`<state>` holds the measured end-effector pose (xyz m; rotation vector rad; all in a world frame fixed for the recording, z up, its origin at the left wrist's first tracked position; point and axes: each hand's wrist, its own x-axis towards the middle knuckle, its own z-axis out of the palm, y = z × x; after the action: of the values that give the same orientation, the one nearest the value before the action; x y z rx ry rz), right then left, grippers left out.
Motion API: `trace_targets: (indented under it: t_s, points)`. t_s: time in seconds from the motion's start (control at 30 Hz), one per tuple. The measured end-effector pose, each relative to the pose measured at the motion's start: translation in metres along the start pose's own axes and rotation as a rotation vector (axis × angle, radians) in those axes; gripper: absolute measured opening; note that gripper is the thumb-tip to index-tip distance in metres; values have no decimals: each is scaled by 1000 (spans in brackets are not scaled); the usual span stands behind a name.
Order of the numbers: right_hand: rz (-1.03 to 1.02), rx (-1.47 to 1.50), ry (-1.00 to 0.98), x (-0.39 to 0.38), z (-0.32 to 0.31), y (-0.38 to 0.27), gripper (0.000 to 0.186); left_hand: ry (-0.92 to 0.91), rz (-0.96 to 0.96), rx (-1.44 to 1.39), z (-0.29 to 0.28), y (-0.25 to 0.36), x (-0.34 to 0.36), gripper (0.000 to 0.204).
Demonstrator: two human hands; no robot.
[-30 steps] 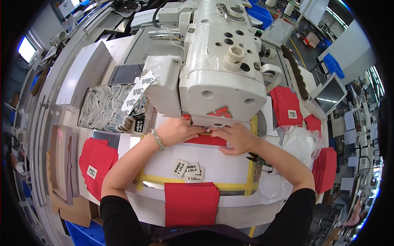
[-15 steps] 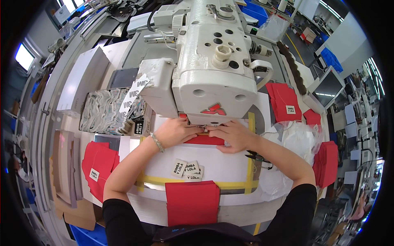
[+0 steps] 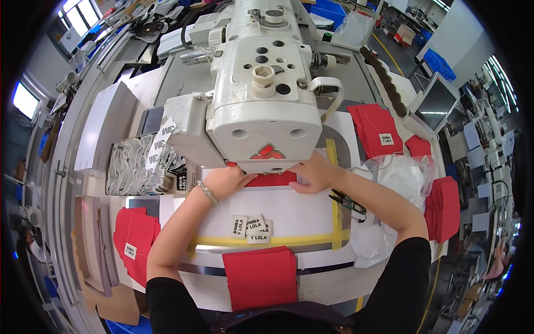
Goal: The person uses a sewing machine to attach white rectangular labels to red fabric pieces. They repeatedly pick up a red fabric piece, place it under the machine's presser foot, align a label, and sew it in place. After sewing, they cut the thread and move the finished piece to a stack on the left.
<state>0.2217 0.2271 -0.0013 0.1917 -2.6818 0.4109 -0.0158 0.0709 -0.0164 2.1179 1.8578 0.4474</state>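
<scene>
A red fabric piece [image 3: 271, 179] lies flat beneath the head of a white sewing machine [image 3: 264, 106]. My left hand [image 3: 223, 182] holds its left side, thumb along the near part, the other fingertips partly hidden by the machine. On the opposite side my right hand [image 3: 312, 173] holds the fabric, its thumb low and its fingers running under the machine head. The needle area is hidden. Nearer me, several cream labels [image 3: 255, 226] with dark print lie overlapped on the white work surface [image 3: 303, 217]. A red fabric stack [image 3: 260, 278] sits at the front edge.
Black-handled thread snips [image 3: 347, 203] lie beside my right forearm, next to clear plastic bags [image 3: 400, 183]. Labelled red pieces rest at left [image 3: 133, 236] and far right [image 3: 378, 131]. A box of folded label strips [image 3: 144, 167] stands left of the machine. Yellow tape [image 3: 278, 240] borders the surface.
The whole view has shifted, so the machine appears further left. My right fingers, visible on the fabric before, are now mostly behind the machine head. Both hands stay at the red fabric.
</scene>
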Motion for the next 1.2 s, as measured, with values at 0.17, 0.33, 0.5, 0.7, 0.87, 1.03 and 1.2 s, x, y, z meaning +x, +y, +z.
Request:
trace_targets:
  t_s: [0.17, 0.33, 0.5, 0.7, 0.87, 1.03, 1.2]
  points:
    - [-17, 9, -11, 3, -1, 4, 31, -87, -85, 119, 5, -7, -1, 22]
    - [-30, 0, 41, -2, -1, 2, 29, -137, -45, 167, -4, 2, 0, 20]
    - [-3, 5, 84, -1, -3, 1, 29, 51, 93, 169, 6, -2, -6, 15]
    - [-7, -8, 115, -2, -1, 1, 27, -12, -6, 141, -11, 9, -21, 20]
    - [8, -20, 91, -11, -2, -1, 25, 134, -24, 269, -20, 16, -34, 24]
    - [61, -115, 41, -45, -18, -7, 27, 214, 87, 218, -19, 33, -38, 37]
    - [66, -203, -87, -44, -33, -21, 25, 141, 124, 289, -20, 36, -37, 33]
